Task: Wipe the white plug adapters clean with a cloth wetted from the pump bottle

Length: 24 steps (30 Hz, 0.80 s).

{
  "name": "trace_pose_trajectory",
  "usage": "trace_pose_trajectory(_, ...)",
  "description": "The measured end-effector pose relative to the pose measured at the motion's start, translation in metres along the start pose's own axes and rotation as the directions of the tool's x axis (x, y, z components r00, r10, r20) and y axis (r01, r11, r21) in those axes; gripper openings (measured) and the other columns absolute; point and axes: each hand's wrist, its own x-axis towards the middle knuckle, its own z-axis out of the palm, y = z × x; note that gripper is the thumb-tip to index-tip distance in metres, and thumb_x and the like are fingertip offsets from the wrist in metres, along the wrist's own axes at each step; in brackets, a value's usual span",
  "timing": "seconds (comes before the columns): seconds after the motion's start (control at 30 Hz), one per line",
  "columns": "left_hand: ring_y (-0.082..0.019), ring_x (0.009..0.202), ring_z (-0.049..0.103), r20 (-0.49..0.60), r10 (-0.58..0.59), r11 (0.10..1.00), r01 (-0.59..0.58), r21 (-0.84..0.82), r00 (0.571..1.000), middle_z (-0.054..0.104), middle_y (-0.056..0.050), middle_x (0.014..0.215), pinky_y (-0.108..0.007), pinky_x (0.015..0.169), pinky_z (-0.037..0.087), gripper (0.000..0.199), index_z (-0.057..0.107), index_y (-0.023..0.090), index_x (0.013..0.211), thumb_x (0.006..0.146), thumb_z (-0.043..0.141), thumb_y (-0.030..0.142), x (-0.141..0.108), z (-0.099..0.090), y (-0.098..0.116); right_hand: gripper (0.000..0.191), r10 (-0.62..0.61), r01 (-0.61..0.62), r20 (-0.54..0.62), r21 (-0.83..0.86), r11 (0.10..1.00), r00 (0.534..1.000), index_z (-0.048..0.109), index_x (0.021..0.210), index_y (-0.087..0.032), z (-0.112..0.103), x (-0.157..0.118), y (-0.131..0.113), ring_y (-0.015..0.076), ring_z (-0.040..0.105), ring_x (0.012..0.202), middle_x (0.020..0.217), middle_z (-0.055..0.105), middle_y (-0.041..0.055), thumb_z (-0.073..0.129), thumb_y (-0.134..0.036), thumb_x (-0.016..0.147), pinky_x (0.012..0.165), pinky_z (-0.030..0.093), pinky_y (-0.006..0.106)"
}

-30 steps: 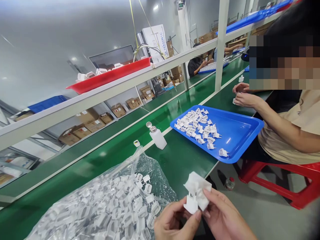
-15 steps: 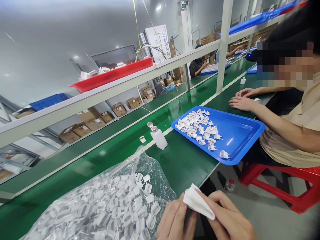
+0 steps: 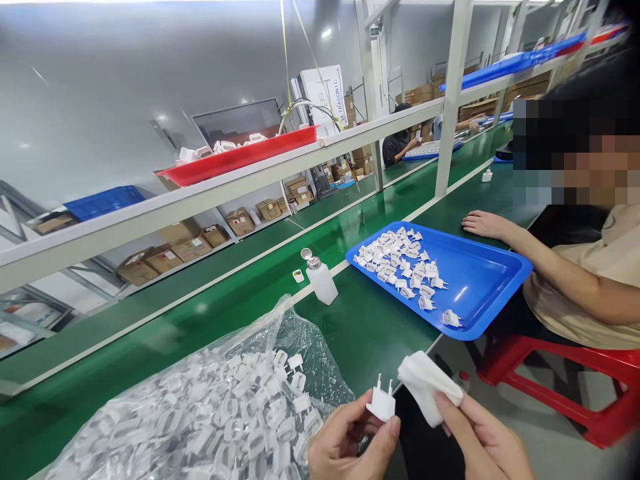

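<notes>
Near the bottom centre, my left hand (image 3: 353, 440) pinches a white two-pin plug (image 3: 383, 402) between thumb and fingers, its pins pointing up. Just to the right, my right hand (image 3: 483, 433) grips a folded white cloth (image 3: 425, 383), which is apart from the plug. A clear plastic bag (image 3: 320, 353) full of similar white plug pieces (image 3: 230, 407) lies to the left of my hands. Beyond them, a blue tray (image 3: 480, 287) carries many white plugs (image 3: 400, 257), mostly on its left side. A white bottle with a metal top (image 3: 323, 283) stands upright left of the tray.
A small white and yellow item (image 3: 299, 276) lies near the bottle. At the right, a person's forearm (image 3: 555, 267) rests by the green table (image 3: 365, 333); a red stool (image 3: 565, 380) is below. A red tray (image 3: 245, 157) sits on the raised shelf.
My hands have moved apart, and the plug now shows in my left hand while the cloth is in my right. The neighbouring person now shows one hand on the table instead of two.
</notes>
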Motion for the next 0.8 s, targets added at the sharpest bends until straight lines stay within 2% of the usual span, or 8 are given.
trace_pose_trajectory(0.17,-0.015,0.047,0.066,0.038,-0.027,0.998,0.029,-0.053,0.999,0.075,-0.004,0.059,-0.021,0.050,0.057,0.033,0.084,0.020,0.079,0.050,0.096,0.032,0.000,-0.003,0.004,0.040,-0.001,-0.044,0.174,0.255,0.966,0.985,0.077,0.119,-0.024,0.028,-0.011,-0.012,0.0283,0.073,0.096,0.107,0.078,0.0090,0.073,-0.047,0.087,0.086,0.059,0.034)
trace_pose_trajectory(0.3,-0.017,0.047,0.066,0.119,-0.226,0.969,0.235,-0.075,0.967,0.075,-0.007,0.058,-0.024,0.048,0.057,0.039,0.083,0.016,0.074,0.047,0.098,0.039,0.004,-0.009,0.005,0.033,0.093,-0.173,0.195,0.450,0.876,0.976,0.083,0.098,-0.023,0.046,-0.012,-0.018,0.0240,0.071,0.072,0.087,0.079,0.0093,0.080,-0.050,0.079,0.065,0.060,0.032)
trace_pose_trajectory(0.4,-0.019,0.046,0.066,0.185,-0.328,0.932,0.350,-0.099,0.926,0.074,-0.008,0.056,-0.025,0.043,0.056,0.045,0.082,0.013,0.072,0.045,0.098,0.045,0.004,-0.014,0.002,0.027,0.124,-0.246,0.253,0.537,0.807,0.959,0.084,0.089,-0.022,0.052,-0.009,-0.025,0.0244,0.072,0.071,0.084,0.079,0.0106,0.084,-0.045,0.076,0.061,0.060,0.032)
trace_pose_trajectory(0.53,-0.020,0.048,0.068,0.222,-0.317,0.922,0.355,-0.154,0.922,0.075,-0.010,0.058,-0.026,0.046,0.058,0.048,0.083,0.013,0.075,0.044,0.098,0.046,-0.001,-0.021,0.000,0.026,0.169,-0.297,0.266,0.577,0.761,0.949,0.083,0.095,-0.024,0.057,-0.011,-0.038,0.0236,0.074,0.079,0.095,0.080,0.0102,0.083,-0.042,0.077,0.063,0.060,0.030)
trace_pose_trajectory(0.6,-0.019,0.050,0.069,0.153,-0.199,0.966,0.220,-0.137,0.968,0.077,-0.009,0.063,-0.026,0.051,0.059,0.042,0.084,0.016,0.079,0.047,0.098,0.039,-0.005,-0.026,0.002,0.028,0.147,-0.206,0.149,0.564,0.799,0.978,0.082,0.100,-0.024,0.057,-0.016,-0.043,0.0259,0.075,0.087,0.102,0.080,0.0101,0.081,-0.043,0.079,0.067,0.062,0.032)
trace_pose_trajectory(0.67,-0.017,0.050,0.067,0.051,0.041,0.998,-0.039,-0.051,0.998,0.077,-0.006,0.067,-0.025,0.051,0.058,0.033,0.085,0.020,0.083,0.052,0.095,0.028,-0.008,-0.032,0.006,0.031,0.067,-0.052,-0.012,0.495,0.867,0.998,0.081,0.104,-0.023,0.055,-0.023,-0.042,0.0282,0.075,0.088,0.104,0.079,0.0104,0.079,-0.044,0.081,0.066,0.063,0.034)
trace_pose_trajectory(0.73,-0.016,0.048,0.066,-0.018,0.303,0.952,-0.301,0.062,0.953,0.077,-0.004,0.068,-0.024,0.050,0.057,0.029,0.085,0.025,0.086,0.058,0.090,0.020,-0.009,-0.037,0.011,0.031,-0.069,0.112,-0.152,0.299,0.948,0.986,0.080,0.107,-0.022,0.048,-0.030,-0.038,0.0282,0.075,0.084,0.102,0.079,0.0100,0.077,-0.042,0.084,0.060,0.062,0.031)
trace_pose_trajectory(0.8,-0.018,0.052,0.068,-0.072,0.469,0.878,-0.456,0.148,0.880,0.079,-0.003,0.070,-0.025,0.054,0.059,0.029,0.085,0.028,0.088,0.061,0.087,0.016,-0.011,-0.042,0.015,0.025,-0.323,0.323,-0.155,-0.028,0.946,0.934,0.080,0.108,-0.023,0.041,-0.038,-0.032,0.0260,0.074,0.077,0.098,0.079,0.0092,0.073,-0.037,0.088,0.057,0.059,0.027)
